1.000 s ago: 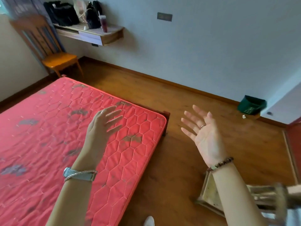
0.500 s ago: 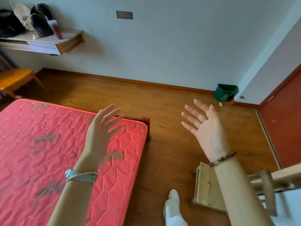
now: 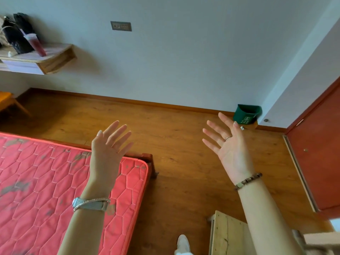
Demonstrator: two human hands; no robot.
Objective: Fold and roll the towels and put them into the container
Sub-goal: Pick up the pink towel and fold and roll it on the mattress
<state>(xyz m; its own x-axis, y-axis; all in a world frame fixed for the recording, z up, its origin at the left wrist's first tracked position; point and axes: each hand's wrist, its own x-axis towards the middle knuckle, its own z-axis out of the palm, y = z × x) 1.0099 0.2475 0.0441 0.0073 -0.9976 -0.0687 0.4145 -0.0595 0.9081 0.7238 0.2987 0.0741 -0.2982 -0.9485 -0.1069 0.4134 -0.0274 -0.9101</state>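
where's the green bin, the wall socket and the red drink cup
green bin (image 3: 247, 117), head view, its front wall
wall socket (image 3: 121, 26), head view, middle of its plate
red drink cup (image 3: 36, 45), head view, its side

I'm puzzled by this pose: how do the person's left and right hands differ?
The left hand is above the red mattress, the right hand above the wooden floor. The left wrist wears a silver watch, the right a beaded bracelet and a ring. Only the right shows its palm. Both are open and empty.
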